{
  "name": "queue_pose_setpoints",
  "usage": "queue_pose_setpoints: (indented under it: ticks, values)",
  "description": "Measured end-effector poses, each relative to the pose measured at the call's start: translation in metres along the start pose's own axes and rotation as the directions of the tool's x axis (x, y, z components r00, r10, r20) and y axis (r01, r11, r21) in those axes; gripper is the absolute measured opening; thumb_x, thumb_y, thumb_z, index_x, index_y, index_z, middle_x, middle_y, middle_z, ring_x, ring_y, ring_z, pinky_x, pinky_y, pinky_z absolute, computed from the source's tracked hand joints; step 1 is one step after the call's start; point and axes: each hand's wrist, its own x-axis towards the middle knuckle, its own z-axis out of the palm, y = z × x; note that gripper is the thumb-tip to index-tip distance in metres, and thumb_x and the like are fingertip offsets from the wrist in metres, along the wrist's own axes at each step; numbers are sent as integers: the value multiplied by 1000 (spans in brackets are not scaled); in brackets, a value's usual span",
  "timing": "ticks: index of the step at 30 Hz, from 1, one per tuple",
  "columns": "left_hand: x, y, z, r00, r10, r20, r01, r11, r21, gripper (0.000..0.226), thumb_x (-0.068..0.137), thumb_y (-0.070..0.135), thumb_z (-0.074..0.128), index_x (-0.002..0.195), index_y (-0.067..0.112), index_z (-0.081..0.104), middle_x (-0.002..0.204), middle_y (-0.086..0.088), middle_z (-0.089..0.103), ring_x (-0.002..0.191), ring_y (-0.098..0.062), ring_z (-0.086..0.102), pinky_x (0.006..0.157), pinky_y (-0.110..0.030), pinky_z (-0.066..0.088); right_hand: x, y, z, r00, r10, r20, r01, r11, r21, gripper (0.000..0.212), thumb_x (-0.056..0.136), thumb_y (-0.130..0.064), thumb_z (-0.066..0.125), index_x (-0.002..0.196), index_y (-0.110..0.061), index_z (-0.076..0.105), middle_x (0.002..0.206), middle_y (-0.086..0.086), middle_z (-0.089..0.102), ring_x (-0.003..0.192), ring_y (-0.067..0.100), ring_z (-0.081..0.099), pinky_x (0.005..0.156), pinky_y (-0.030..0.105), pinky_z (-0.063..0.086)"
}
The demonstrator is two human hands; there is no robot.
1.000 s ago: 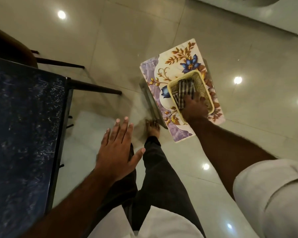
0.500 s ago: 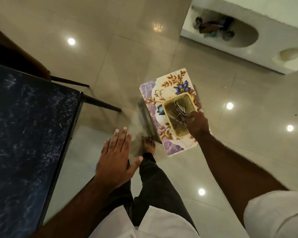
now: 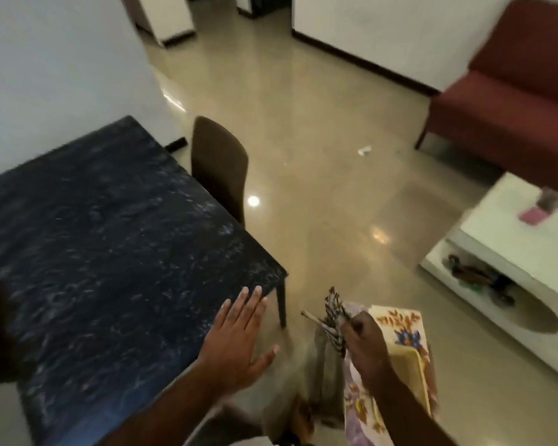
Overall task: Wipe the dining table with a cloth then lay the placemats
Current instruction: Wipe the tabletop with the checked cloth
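Note:
The dark marbled dining table [image 3: 103,239] fills the left half of the view, its top bare. My right hand [image 3: 363,338] is closed around a bunched black-and-white checked cloth [image 3: 332,312], held up off a low stand topped with floral placemats [image 3: 403,326]. A yellow basket [image 3: 414,365] lies on the placemats, partly hidden by my right forearm. My left hand [image 3: 239,339] hovers flat with fingers spread over the table's near right corner, holding nothing.
A brown chair [image 3: 218,165] is tucked at the table's right side. A white low table [image 3: 509,255] with small items stands at the right, a red sofa [image 3: 509,101] behind it. Glossy tile floor [image 3: 329,175] lies between them.
My right hand has lifted the checked cloth out of the yellow basket. My head has tilted up, bringing the table top, chair and sofa into view.

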Motion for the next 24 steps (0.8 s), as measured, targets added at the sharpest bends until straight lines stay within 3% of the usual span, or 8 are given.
queue_pose_setpoints:
  ticks: [4, 8, 10, 12, 14, 19, 24]
  values:
    - [-23, -45, -30, 987, -145, -75, 144, 989, -6, 99, 101, 88, 4, 172, 26, -25, 176, 4, -43, 163, -21, -41, 134, -47, -19, 1, -79, 56, 975, -182, 130, 186, 982, -17, 28, 109, -22, 72, 95, -4, 55, 77, 11, 56, 66, 19, 53, 57, 36, 43]
    - [-43, -86, -55, 951, -235, -202, 235, 972, -24, 102, 100, 92, 12, 177, 28, -2, 183, 5, -25, 173, -27, -12, 128, -39, -21, 7, -140, 101, 939, -294, 176, 310, 948, -73, 32, 107, -21, 74, 86, -13, 51, 74, 4, 47, 66, 19, 43, 61, 37, 36]
    - [-45, -108, -68, 944, -273, -185, 257, 961, -106, 102, 96, 95, 11, 172, 33, -19, 175, 13, -41, 169, -22, -29, 129, -38, -26, 8, -174, 118, 921, -347, 176, 363, 929, -73, 33, 107, -23, 75, 86, -15, 51, 73, 2, 48, 63, 16, 44, 59, 36, 38]
    - [-50, -128, -76, 937, -311, -158, 293, 948, -127, 102, 96, 93, 11, 171, 33, -23, 173, 13, -44, 166, -17, -35, 136, -44, -20, 7, -201, 134, 895, -403, 194, 422, 904, -71, 29, 107, -27, 74, 88, -16, 55, 73, 3, 55, 61, 11, 52, 56, 35, 44]
    - [-61, -140, -78, 930, -327, -169, 317, 945, -86, 101, 99, 88, 12, 175, 29, -18, 179, 7, -35, 167, -20, -32, 139, -51, -9, 7, -212, 149, 881, -429, 197, 454, 886, -100, 26, 106, -29, 73, 93, -12, 59, 80, 13, 62, 67, 17, 57, 60, 38, 48]
    - [-85, -162, -50, 925, -334, -183, 325, 942, -79, 101, 102, 85, 11, 177, 22, -12, 184, 0, -26, 169, -22, -29, 140, -53, -1, 4, -198, 175, 875, -445, 189, 479, 853, -209, 26, 106, -24, 72, 92, -11, 55, 80, 13, 61, 70, 28, 55, 60, 47, 47]
    - [-88, -178, -26, 921, -354, -164, 338, 934, -115, 102, 102, 86, 13, 177, 22, -7, 184, -1, -21, 171, -24, -21, 140, -55, 5, 15, -178, 182, 853, -488, 184, 521, 806, -281, 30, 107, -20, 72, 88, -16, 49, 73, 0, 50, 63, 18, 46, 54, 36, 36]
